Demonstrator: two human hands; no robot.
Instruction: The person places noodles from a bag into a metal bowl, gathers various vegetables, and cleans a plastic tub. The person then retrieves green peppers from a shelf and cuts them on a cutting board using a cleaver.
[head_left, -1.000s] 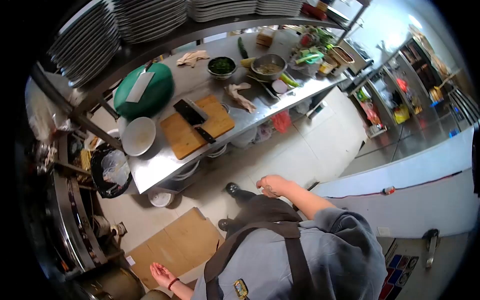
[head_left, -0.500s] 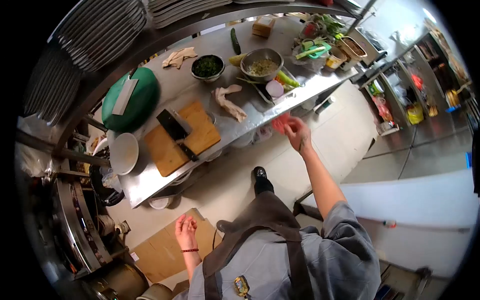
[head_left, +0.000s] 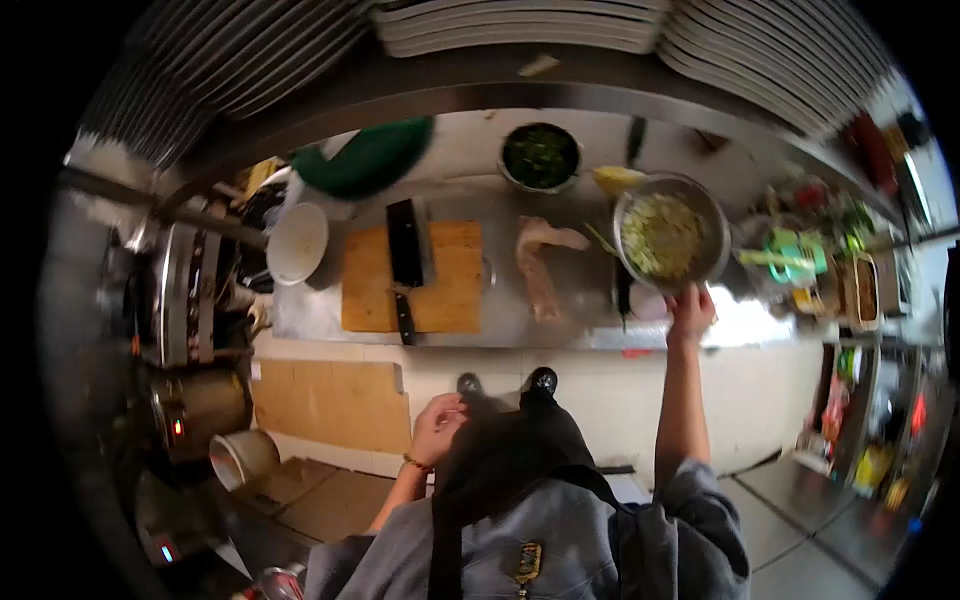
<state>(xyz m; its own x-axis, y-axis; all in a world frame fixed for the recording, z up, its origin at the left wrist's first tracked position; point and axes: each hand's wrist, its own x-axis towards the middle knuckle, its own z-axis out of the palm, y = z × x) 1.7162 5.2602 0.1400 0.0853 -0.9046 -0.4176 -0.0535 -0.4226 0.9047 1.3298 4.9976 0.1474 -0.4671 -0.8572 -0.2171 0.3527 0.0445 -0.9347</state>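
Note:
My right hand grips the near rim of a steel mixing bowl, which holds chopped pale-green vegetable pieces. My left hand, a bracelet at its wrist, hangs in front of the dark apron with fingers loosely bent and nothing visible in them. On the counter left of the bowl lies a strip of pale raw meat. Farther left, a cleaver rests across a wooden cutting board. A bowl of chopped dark greens stands behind the meat.
A shelf with stacked plates overhangs the steel counter. A white bowl stands at the left end and a green round board behind it. Vegetables and containers crowd the right end. Cardboard lies on the floor.
My view has turned to face the counter squarely. My right hand has moved from the counter's front edge onto the steel bowl's rim. My left hand has come in front of the apron.

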